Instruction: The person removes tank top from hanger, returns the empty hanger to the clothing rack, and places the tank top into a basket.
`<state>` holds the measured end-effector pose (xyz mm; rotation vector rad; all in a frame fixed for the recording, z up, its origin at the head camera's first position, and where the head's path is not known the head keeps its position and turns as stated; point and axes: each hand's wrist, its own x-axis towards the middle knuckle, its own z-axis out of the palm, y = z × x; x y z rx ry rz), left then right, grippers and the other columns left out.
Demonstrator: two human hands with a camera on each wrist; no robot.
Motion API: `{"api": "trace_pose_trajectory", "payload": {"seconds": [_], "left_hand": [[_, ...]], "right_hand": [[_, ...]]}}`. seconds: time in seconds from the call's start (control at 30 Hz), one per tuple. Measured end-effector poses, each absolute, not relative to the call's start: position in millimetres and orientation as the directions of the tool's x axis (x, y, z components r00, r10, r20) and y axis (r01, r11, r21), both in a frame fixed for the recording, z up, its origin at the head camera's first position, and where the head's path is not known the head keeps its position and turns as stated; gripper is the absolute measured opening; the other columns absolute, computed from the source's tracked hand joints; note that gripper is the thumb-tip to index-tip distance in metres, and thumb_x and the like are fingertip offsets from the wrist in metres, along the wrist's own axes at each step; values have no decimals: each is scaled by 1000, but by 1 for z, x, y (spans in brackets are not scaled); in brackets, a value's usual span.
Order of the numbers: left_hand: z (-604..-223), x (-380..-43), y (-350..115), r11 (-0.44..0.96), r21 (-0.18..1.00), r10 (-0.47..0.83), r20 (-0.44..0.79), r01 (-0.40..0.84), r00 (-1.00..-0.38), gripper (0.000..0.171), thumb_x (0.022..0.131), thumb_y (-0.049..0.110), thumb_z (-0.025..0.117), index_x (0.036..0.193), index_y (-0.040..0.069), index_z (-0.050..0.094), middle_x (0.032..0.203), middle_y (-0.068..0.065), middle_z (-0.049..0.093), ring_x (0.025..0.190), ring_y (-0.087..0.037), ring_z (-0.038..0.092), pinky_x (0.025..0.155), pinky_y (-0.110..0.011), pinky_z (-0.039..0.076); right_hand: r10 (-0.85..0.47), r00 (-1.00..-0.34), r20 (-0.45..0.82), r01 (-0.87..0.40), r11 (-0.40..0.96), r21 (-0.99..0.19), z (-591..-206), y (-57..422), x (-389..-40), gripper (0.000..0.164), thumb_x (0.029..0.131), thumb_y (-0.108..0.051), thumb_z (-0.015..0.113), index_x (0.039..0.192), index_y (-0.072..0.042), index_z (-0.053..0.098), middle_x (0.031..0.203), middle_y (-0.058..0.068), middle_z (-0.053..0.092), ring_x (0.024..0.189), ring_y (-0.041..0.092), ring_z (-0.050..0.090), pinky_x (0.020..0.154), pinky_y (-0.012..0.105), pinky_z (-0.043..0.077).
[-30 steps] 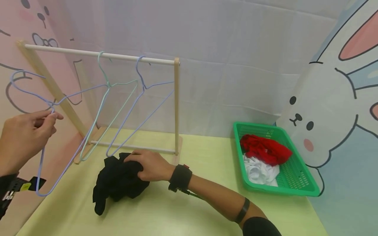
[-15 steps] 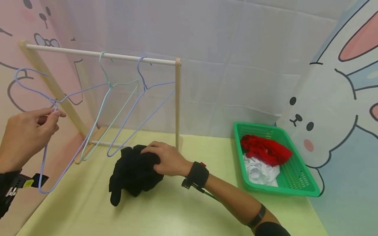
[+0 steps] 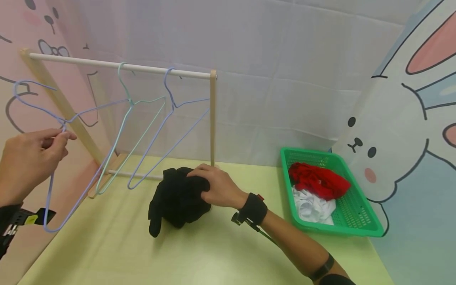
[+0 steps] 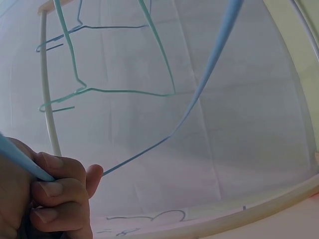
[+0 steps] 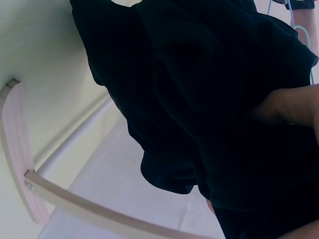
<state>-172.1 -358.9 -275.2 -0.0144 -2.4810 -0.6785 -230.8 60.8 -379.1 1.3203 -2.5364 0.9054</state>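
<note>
At the left of the head view, my left hand (image 3: 33, 162) pinches a blue-purple clothes hanger (image 3: 80, 204) just below its hook. In the left wrist view the fingers (image 4: 62, 196) curl round the hanger's wire. A bunched black garment (image 3: 178, 200) is gripped from above by my right hand (image 3: 222, 186), in front of the rack's right post. Folds of the black cloth (image 5: 184, 84) fill most of the right wrist view, with the thumb pressed into them and the other fingers mostly hidden. What kind of garment it is cannot be told.
A wooden rack with a white rail (image 3: 96, 62) carries a mint green hanger (image 3: 124, 122) and another blue-purple hanger (image 3: 156, 136). At the right stands a green basket (image 3: 356, 231) holding a red garment (image 3: 318, 180) and a white garment (image 3: 313, 206). All stand on a pale yellow table (image 3: 117, 253).
My right hand has carried the black garment to the right and slightly toward the back. The left hand holds its hanger in almost the same place.
</note>
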Motion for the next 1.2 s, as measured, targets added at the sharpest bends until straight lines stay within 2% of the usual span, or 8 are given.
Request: {"api": "trace_pose_trajectory", "payload": {"seconds": [0.1,0.23,0.37,0.43,0.63,0.7,1.0,1.2], "left_hand": [[-275,-173,-358,872,471,-147,512,133,-846,41,110,27,47,117,0,78,62,32,64,62,30,45,53,-16,35],[-275,-173,-358,876,465,-149,513,128,-845,41,110,27,47,116,0,78,63,14,71,61,30,44,53,-16,35],[-275,-174,-359,873,467,-139,516,141,-846,41,110,27,47,115,1,78,61,28,65,61,31,45,53,-15,35],[-275,-174,-358,872,468,-136,511,142,-848,41,110,27,47,116,1,78,62,28,66,62,30,45,53,-15,35],[-274,-176,-355,876,447,-96,530,182,-842,41,112,26,48,115,-3,77,78,-22,76,64,29,42,53,-12,34],[-274,-178,-354,875,438,-79,546,205,-834,41,111,24,48,114,-5,77,83,-29,75,64,30,42,53,-11,33],[-273,-186,-353,867,447,-82,561,218,-823,42,110,22,46,115,-6,77,79,-29,74,61,31,43,49,-14,35],[-273,-191,-352,868,460,-98,526,185,-844,47,110,24,43,122,-9,74,93,-36,74,63,32,40,49,-13,36]], "right_hand": [[-682,-618,392,-773,438,-458,-377,67,-229,59,82,12,68,135,-13,72,132,5,67,115,23,64,77,31,47],[-665,-632,398,-763,446,-467,-376,75,-227,58,81,11,67,134,-12,72,132,6,67,114,23,64,74,30,45],[-649,-633,423,-765,439,-471,-377,81,-226,57,80,12,66,132,-11,73,131,6,68,113,24,65,74,30,45],[-644,-631,432,-767,434,-473,-377,83,-225,57,80,12,65,132,-11,73,131,7,68,112,24,65,76,30,47],[-627,-638,446,-764,443,-469,-375,89,-222,56,79,11,64,130,-10,74,130,6,67,113,24,65,79,31,50],[-621,-643,449,-761,448,-469,-375,91,-221,57,79,11,64,130,-10,74,131,7,67,116,26,65,80,32,50],[-594,-664,453,-745,472,-472,-379,105,-219,59,77,11,63,131,-10,74,132,7,68,114,26,67,77,32,48],[-573,-679,459,-731,473,-492,-379,114,-215,60,77,12,62,131,-10,73,131,6,68,109,24,66,76,33,44]]}}
